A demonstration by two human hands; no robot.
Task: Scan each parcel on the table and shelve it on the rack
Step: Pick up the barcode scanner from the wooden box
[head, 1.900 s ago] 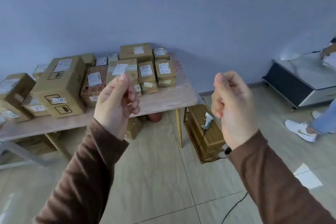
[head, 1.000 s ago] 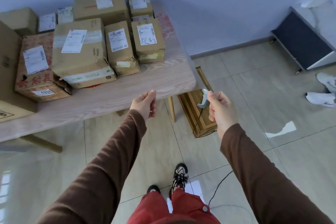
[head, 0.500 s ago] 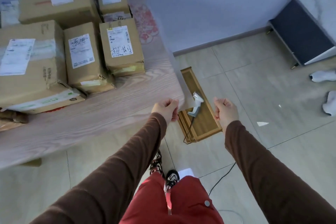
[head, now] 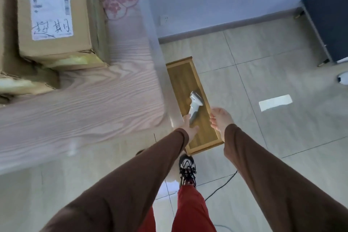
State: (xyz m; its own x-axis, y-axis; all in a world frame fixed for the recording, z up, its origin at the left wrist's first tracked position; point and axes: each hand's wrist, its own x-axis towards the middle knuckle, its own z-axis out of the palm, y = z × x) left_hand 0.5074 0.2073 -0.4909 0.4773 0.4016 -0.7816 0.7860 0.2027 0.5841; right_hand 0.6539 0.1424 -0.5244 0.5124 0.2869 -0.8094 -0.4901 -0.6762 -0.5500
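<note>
My left hand (head: 189,128) is down over the low, narrow wooden stand (head: 202,132) on the tiled floor, and its fingers (head: 186,118) are stretched out loose, the tips at the butt of the white pistol-shaped handheld scanner (head: 195,106). Whether they already touch the grip I cannot tell; nothing is wrapped around it yet. The scanner lies flat on the stand with its long axis running from about six o'clock at the handle end to about twelve at the head, tilted a shade toward eleven. So from my left fingertips it lies straight ahead at twelve o'clock, handle first.

My right hand (head: 222,118) hangs over the stand's right edge, at about four o'clock from the scanner, fingers relaxed and holding nothing. The left is plainly the nearer one, and I judge the pickup belongs to it: slide forward along the handle and curl round.

The brown cardboard parcels with white labels (head: 54,22) wait on the pale wood-grain bench (head: 90,111), off at about ten o'clock from my hands, none scanned or lifted as far as I can see. A black cable (head: 221,186) trails on the floor behind.
</note>
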